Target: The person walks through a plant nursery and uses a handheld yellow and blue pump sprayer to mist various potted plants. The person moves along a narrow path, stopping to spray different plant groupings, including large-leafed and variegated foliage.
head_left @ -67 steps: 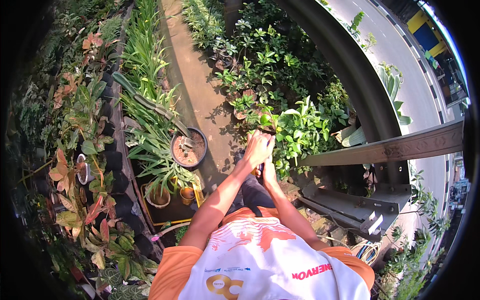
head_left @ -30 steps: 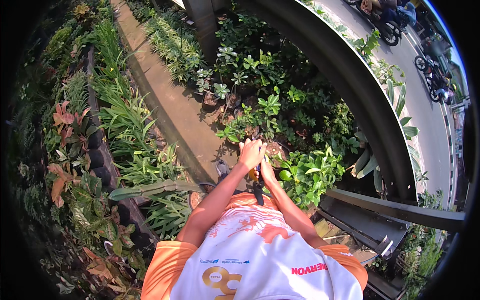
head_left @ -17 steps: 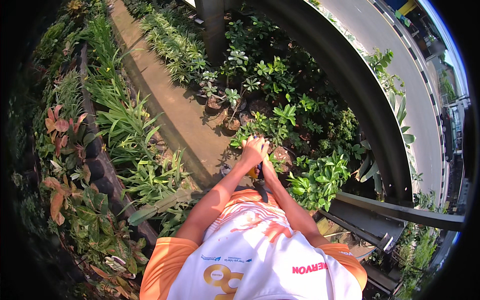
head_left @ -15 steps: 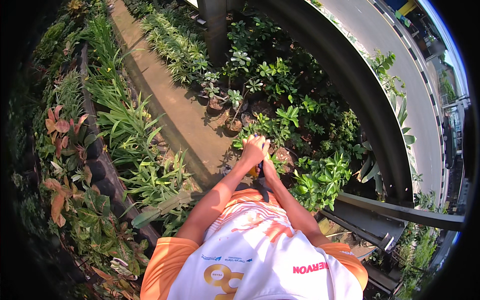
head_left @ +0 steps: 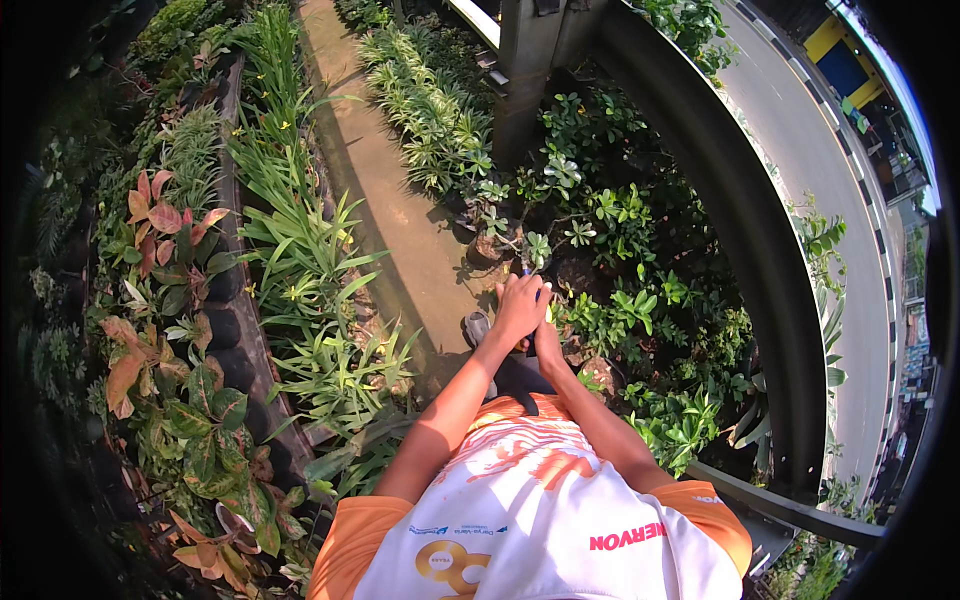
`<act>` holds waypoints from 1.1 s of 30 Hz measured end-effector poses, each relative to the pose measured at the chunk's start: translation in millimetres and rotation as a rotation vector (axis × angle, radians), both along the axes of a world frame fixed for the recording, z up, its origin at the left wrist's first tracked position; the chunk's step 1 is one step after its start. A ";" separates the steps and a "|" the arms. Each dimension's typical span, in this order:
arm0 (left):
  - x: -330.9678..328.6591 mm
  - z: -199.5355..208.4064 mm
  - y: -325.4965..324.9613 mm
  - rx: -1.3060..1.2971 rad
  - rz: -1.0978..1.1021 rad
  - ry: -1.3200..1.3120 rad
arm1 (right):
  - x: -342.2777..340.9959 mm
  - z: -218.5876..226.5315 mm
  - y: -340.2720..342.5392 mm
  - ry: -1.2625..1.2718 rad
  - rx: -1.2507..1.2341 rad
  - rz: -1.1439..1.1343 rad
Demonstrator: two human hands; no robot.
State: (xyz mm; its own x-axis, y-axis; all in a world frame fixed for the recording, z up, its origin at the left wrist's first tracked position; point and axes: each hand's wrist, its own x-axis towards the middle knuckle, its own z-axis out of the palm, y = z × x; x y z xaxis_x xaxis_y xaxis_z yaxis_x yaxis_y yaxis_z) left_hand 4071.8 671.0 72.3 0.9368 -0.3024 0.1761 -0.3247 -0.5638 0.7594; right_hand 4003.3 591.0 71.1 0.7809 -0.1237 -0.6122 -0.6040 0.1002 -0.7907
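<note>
Left hand [head_left: 519,307] and right hand [head_left: 547,340] together, clamped on 1 dark-blue tool [head_left: 541,295], mostly hidden between them, near pots [head_left: 487,250]. Judgement: hold evenly, steadily, clear of leaves [head_left: 537,248].

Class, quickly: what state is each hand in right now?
Left hand: closed around a dark tool, mostly hidden.
Right hand: beside the left, its grip cannot be told.

- Grey-leaved plant [head_left: 537,250]: from 11 o'clock of the left hand [head_left: 520,308] to 12, and nearer.
- Bright-green shrub [head_left: 680,428]: from 2 o'clock to 4.
- Dark post [head_left: 525,85]: from 11 o'clock to 12.
</note>
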 end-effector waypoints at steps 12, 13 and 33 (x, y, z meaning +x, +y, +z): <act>212.7 -19.1 77.7 0.129 0.124 0.030 | 217.6 -24.0 69.2 -0.073 0.148 0.121; 231.8 -12.0 83.9 0.137 0.128 0.022 | 239.2 -26.6 76.7 -0.074 0.153 0.088; 625.6 -12.0 284.6 0.058 0.160 -0.010 | 640.7 -44.9 271.7 -0.040 -0.040 0.127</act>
State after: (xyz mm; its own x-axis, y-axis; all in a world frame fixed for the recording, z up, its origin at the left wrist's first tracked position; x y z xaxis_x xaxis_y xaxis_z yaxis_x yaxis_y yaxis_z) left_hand 4697.4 955.6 60.3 0.9721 -0.1590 0.1723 -0.2344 -0.6517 0.7213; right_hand 4644.0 862.7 26.2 0.8157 -0.0461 -0.5766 -0.5774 -0.0072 -0.8164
